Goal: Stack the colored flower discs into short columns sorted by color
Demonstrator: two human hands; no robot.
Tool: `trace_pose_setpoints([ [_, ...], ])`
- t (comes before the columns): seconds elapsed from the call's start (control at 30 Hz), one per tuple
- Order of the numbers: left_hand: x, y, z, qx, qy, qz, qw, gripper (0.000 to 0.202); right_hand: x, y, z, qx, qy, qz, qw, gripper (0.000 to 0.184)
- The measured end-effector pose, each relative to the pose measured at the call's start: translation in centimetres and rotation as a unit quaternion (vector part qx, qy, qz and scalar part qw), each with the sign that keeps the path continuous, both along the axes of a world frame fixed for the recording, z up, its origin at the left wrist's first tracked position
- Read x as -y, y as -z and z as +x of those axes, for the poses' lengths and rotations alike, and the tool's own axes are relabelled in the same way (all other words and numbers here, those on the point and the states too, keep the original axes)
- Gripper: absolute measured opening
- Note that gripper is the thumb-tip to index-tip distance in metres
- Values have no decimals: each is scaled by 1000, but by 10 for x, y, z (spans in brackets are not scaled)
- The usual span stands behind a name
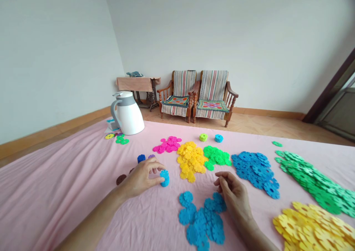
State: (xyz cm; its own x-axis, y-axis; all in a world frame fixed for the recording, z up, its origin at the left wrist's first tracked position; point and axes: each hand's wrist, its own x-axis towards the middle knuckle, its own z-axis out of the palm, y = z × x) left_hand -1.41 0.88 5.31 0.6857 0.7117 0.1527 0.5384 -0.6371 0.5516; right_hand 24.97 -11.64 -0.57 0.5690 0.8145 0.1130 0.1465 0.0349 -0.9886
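My left hand [144, 177] rests on the pink cloth [69, 192] with its fingers pinched round a small stack of light-blue snowflake discs [164, 177] standing on edge. My right hand [234, 195] lies beside it, fingers curled loosely, its fingertips just above the pile of loose light-blue discs [202, 219]. Nothing shows inside the right hand. A dark-blue stack [141, 158] and a purple stack [151, 156] stand just behind my left hand.
Piles of discs lie by colour: pink [168, 144], yellow [190, 160], green [217, 156], dark blue [256, 169], more green [313, 180] and yellow [313, 227] at right. A white jug [127, 113] stands far left. Two wooden armchairs [198, 95] line the back wall.
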Motion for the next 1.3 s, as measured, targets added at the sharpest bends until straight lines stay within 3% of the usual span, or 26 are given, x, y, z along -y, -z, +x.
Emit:
trace_pose_setpoints([
  [0.37, -2, 5, -2, -33, 12, -16, 999, 23, 0, 2, 0, 2, -1, 4, 1000, 31],
  [0.53, -1, 1, -1, -9, 7, -5, 1000, 28, 0, 3, 0, 7, -1, 7, 1000, 30],
  [0.63, 7, -3, 6, 34, 5, 13, 999, 22, 0, 2, 0, 12, -3, 3, 1000, 30],
  [0.87, 50, 4, 42, 0, 133, -12, 991, 19, 1, 3, 1, 14, -8, 1, 1000, 30],
  [1.0, 64, 12, 56, -46, 120, 1, 992, 26, 0, 4, 1, 12, -10, 3, 1000, 31],
  [1.1, 65, 16, 60, -67, 113, -5, 991, 19, 0, 3, 0, 18, -9, 2, 1000, 30],
  [1.3, 62, 17, 61, -49, 108, -24, 993, 21, 0, 0, -1, 23, -13, -8, 1000, 29],
])
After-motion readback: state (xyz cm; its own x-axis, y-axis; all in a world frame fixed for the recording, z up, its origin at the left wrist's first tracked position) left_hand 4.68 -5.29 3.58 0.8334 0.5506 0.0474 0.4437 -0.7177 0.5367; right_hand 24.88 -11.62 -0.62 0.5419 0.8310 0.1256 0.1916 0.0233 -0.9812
